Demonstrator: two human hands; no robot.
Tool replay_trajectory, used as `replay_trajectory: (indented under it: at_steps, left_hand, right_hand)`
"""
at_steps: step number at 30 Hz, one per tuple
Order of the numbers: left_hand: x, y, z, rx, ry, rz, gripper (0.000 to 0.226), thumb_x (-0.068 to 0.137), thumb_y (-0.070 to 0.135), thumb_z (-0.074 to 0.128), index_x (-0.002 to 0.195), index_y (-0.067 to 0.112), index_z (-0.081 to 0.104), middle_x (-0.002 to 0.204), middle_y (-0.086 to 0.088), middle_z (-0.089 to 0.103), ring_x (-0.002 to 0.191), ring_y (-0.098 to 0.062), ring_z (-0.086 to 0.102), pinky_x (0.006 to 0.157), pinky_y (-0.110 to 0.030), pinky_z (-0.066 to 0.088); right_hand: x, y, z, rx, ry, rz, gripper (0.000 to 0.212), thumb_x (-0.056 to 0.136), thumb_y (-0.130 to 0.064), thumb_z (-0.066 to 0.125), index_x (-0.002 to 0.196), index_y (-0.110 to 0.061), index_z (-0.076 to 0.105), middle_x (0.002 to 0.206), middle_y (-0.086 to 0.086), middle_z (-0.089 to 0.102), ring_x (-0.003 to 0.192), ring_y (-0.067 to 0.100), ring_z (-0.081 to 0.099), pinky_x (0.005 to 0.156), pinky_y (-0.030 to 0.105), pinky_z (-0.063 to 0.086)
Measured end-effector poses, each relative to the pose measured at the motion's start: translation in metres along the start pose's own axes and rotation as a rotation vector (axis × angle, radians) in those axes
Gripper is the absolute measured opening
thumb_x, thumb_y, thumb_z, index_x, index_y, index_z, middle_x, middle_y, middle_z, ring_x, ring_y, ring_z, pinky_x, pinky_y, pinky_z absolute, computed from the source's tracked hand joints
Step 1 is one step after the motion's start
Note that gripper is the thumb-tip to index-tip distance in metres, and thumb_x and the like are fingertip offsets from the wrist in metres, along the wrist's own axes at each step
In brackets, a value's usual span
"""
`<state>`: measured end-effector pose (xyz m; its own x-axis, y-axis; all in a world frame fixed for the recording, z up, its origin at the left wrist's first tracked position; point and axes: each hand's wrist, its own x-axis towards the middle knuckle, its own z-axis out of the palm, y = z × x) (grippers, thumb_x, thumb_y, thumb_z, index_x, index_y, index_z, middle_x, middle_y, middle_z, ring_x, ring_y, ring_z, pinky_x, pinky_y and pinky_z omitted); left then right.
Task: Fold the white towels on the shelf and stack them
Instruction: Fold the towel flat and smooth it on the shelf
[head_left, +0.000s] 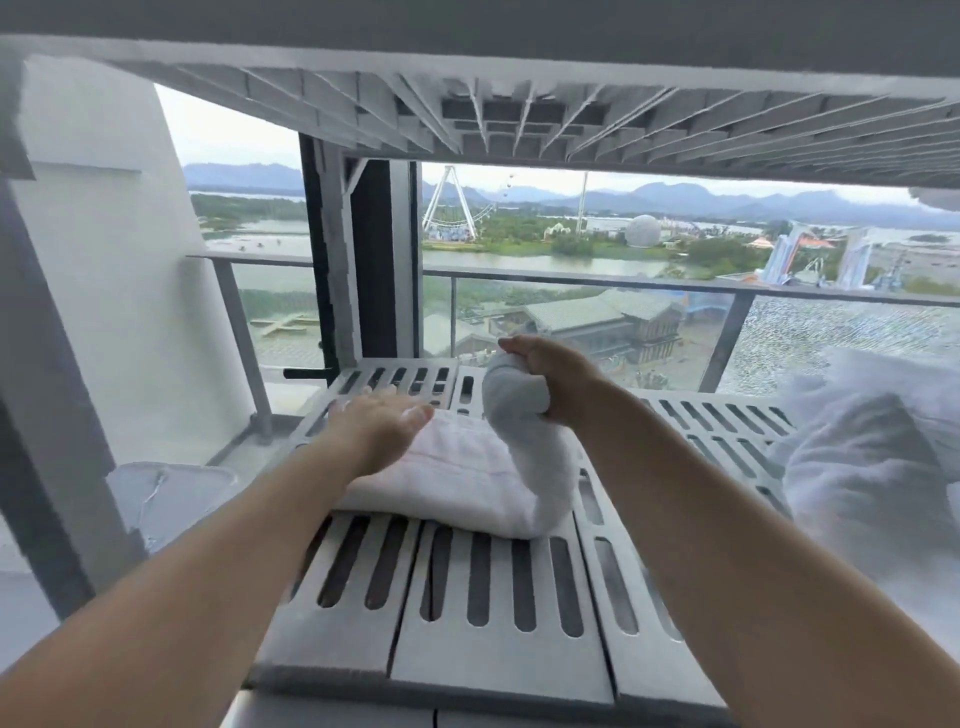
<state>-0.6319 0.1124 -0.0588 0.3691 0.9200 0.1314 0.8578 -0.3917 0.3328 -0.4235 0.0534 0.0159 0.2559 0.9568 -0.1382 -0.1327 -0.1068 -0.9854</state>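
Right hand (545, 375) grips towel (457, 480) end — left hand (378, 432) flat over it.

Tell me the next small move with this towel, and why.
Probably swing the right hand over and down, laying the gripped end across the towel. That end stands raised off the slatted shelf while the left hand lies open on the flat part, so this fold looks unfinished.

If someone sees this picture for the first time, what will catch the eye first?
In the middle, the right hand grips the raised end of a white towel, while the left hand lies flat over its folded part on the slatted shelf. Beyond the glass railing spreads an amusement park; unfolded towels heap at the right.
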Motion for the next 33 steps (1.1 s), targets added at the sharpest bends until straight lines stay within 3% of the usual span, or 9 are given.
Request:
replay_trajectory:
  at_steps: [4, 8, 12, 17, 20, 23, 27, 30, 33]
  left_hand:
    - [-0.005, -0.026, -0.002, -0.763, -0.019, -0.147, 0.062, 0.106, 0.054, 0.023, 0.15, 0.017, 0.046, 0.163, -0.01, 0.029, 0.152, -0.024, 0.021, 0.123, -0.044, 0.011]
    - [-0.008, -0.038, -0.012, -0.996, 0.049, -0.157, 0.07, 0.102, 0.064, 0.016, 0.132, 0.022, 0.064, 0.159, -0.009, 0.038, 0.148, -0.025, 0.028, 0.118, -0.046, 0.013]
    - [-0.009, -0.032, -0.018, -1.216, 0.111, -0.25, 0.068, 0.101, 0.066, 0.015, 0.11, 0.023, 0.067, 0.152, -0.016, 0.046, 0.143, -0.03, 0.036, 0.119, -0.052, 0.018]
    - [-0.008, -0.036, -0.029, -1.493, 0.173, -0.342, 0.079, 0.101, 0.065, 0.019, 0.136, 0.005, 0.056, 0.152, -0.019, 0.046, 0.139, -0.033, 0.044, 0.118, -0.049, 0.028]
    - [-0.007, -0.04, -0.037, -1.331, 0.207, -0.377, 0.069, 0.103, 0.058, 0.025, 0.132, 0.006, 0.059, 0.145, -0.013, 0.053, 0.134, -0.03, 0.048, 0.118, -0.047, 0.029]
    - [0.007, -0.041, -0.048, -1.114, 0.227, -0.348, 0.049, 0.107, 0.039, 0.029, 0.122, 0.007, 0.062, 0.138, -0.016, 0.059, 0.127, -0.031, 0.055, 0.111, -0.042, 0.038]
    - [0.025, -0.036, -0.065, -0.951, 0.285, -0.21, 0.038, 0.107, 0.029, 0.039, 0.091, 0.017, 0.072, 0.102, -0.005, 0.075, 0.094, -0.014, 0.069, 0.078, -0.024, 0.05]
    - [0.032, -0.027, -0.073, -0.82, 0.073, -0.019, 0.032, 0.107, 0.026, 0.044, 0.099, 0.018, 0.074, 0.101, 0.003, 0.077, 0.095, -0.012, 0.07, 0.065, -0.017, 0.046]
    - [0.033, -0.025, -0.066, -0.614, -0.143, 0.019, 0.031, 0.106, 0.025, 0.047, 0.099, 0.019, 0.076, 0.101, 0.003, 0.077, 0.099, -0.013, 0.068, 0.074, -0.022, 0.048]
  right_hand:
    - [0.011, 0.006, 0.049, -0.196, 0.022, -0.007, 0.014, 0.085, -0.016, 0.075, 0.089, -0.007, 0.065, 0.086, 0.016, 0.062, 0.081, 0.029, 0.063, 0.07, 0.037, 0.051]
    - [0.02, 0.015, 0.093, -0.464, 0.014, 0.021, 0.019, 0.083, -0.018, 0.072, 0.07, -0.012, 0.059, 0.063, 0.009, 0.055, 0.06, 0.025, 0.058, 0.056, 0.029, 0.046]
    - [0.024, 0.026, 0.123, -0.636, 0.014, -0.026, 0.017, 0.083, -0.015, 0.068, 0.07, -0.016, 0.055, 0.066, 0.004, 0.058, 0.034, 0.013, 0.057, 0.037, 0.018, 0.044]
    - [0.018, 0.042, 0.134, -0.512, -0.016, 0.039, 0.026, 0.098, -0.023, 0.046, 0.089, -0.001, 0.056, 0.055, 0.012, 0.069, 0.046, 0.024, 0.067, 0.039, 0.024, 0.048]
    - [0.002, 0.052, 0.13, -0.481, -0.079, 0.061, 0.029, 0.098, -0.009, 0.035, 0.101, 0.004, 0.061, 0.063, 0.015, 0.072, 0.049, 0.024, 0.067, 0.046, 0.028, 0.051]
    - [-0.01, 0.064, 0.124, -0.393, -0.126, -0.085, 0.032, 0.09, 0.008, 0.034, 0.101, -0.002, 0.062, 0.077, 0.016, 0.072, 0.058, 0.021, 0.066, 0.055, 0.028, 0.054]
    - [-0.021, 0.084, 0.122, -0.935, -0.168, -0.534, 0.028, 0.087, -0.003, 0.051, 0.087, -0.013, 0.078, 0.083, -0.004, 0.074, 0.077, 0.012, 0.065, 0.074, 0.024, 0.051]
    - [-0.027, 0.095, 0.129, -1.193, -0.195, -0.8, 0.031, 0.094, -0.015, 0.049, 0.1, -0.021, 0.078, 0.105, -0.003, 0.075, 0.109, 0.019, 0.059, 0.099, 0.033, 0.045]
    - [-0.03, 0.09, 0.12, -1.358, -0.314, -0.772, 0.034, 0.097, -0.026, 0.043, 0.111, -0.026, 0.075, 0.118, -0.003, 0.072, 0.118, 0.02, 0.056, 0.105, 0.039, 0.042]
